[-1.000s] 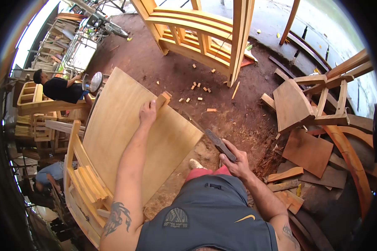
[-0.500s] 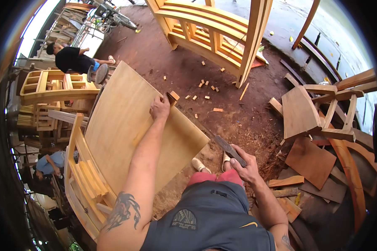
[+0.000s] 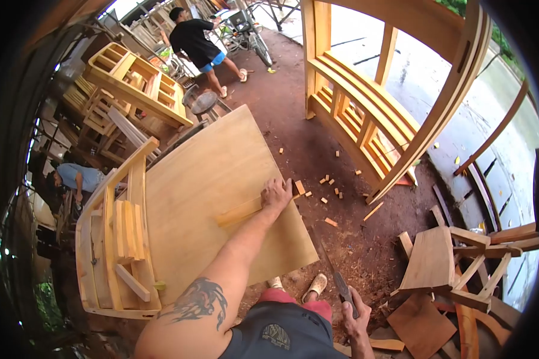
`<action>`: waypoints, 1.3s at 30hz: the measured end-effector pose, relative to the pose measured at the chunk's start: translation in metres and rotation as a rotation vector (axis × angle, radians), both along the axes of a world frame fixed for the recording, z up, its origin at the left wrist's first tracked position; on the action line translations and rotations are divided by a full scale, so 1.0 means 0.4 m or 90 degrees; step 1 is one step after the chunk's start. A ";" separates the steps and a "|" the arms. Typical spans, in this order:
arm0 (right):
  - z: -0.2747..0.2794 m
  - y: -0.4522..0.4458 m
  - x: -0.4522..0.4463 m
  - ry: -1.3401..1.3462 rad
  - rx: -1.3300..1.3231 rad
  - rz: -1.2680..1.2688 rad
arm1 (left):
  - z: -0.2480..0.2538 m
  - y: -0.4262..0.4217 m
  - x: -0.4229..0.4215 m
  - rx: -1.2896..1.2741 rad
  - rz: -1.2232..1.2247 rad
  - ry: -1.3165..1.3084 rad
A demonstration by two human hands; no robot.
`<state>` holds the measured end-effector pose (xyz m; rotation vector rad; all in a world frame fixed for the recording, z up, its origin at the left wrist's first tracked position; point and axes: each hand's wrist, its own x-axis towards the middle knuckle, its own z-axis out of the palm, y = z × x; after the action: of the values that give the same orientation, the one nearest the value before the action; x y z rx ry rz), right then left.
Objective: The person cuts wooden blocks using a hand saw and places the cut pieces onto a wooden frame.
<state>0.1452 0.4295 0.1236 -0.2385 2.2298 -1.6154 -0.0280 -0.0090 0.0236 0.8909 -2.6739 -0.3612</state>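
So the pale, flat, squared wooden stick (image 3: 241,213) lies across the plywood-topped desk (image 3: 203,161), one end poking past the far edge. Left hand (image 3: 275,196) is palm down over it near that end, fingers half curled round the wood; can't tell how hard it's pressing. Right hand (image 3: 356,311) is closed around the dark grey handle of a long, narrow-bladed hand tool (image 3: 342,288), saw or big knife, too thin to say. Blade's pointing away from the body, off the desk corner and well apart from the stick.

My take: lean real weight through that left palm so the stick can't roll or skid, and tuck the fingertips back from the overhanging end. I'd also leave the blade low and out front like that, clear of the left forearm. And watch your footing around those small wooden blocks (image 3: 324,200) on the dirt.
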 end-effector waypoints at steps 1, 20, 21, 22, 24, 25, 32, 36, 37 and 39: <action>-0.008 -0.020 -0.013 -0.006 0.003 0.001 | -0.003 0.000 0.001 -0.001 -0.006 -0.004; 0.019 -0.122 -0.057 -0.010 0.048 0.007 | 0.006 0.006 0.001 0.028 -0.002 -0.022; 0.024 -0.078 -0.026 0.003 0.050 0.005 | 0.006 0.005 -0.003 0.024 -0.003 -0.015; 0.021 -0.035 0.008 0.014 0.051 0.003 | 0.003 0.003 0.000 0.020 -0.003 -0.011; 0.012 -0.027 0.016 0.028 0.045 0.003 | -0.020 -0.008 0.000 0.008 -0.005 -0.011; 0.002 -0.048 0.004 0.031 0.039 0.001 | -0.023 -0.005 -0.003 0.003 -0.012 -0.012; -0.084 -0.459 -0.302 0.081 -0.007 -0.014 | -0.006 -0.004 0.007 0.030 -0.031 -0.027; -0.061 -0.468 -0.302 0.091 0.009 -0.017 | 0.009 0.006 -0.001 0.057 -0.006 -0.051; -0.048 -0.432 -0.284 0.070 0.003 -0.009 | 0.004 0.006 0.002 0.054 0.005 -0.048; -0.063 -0.303 -0.180 0.094 -0.014 -0.013 | 0.001 -0.003 0.005 0.042 -0.005 -0.057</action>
<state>0.0734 0.3085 0.0985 -0.3528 2.3308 -1.6849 -0.0260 -0.0101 0.0242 0.9358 -2.7619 -0.4228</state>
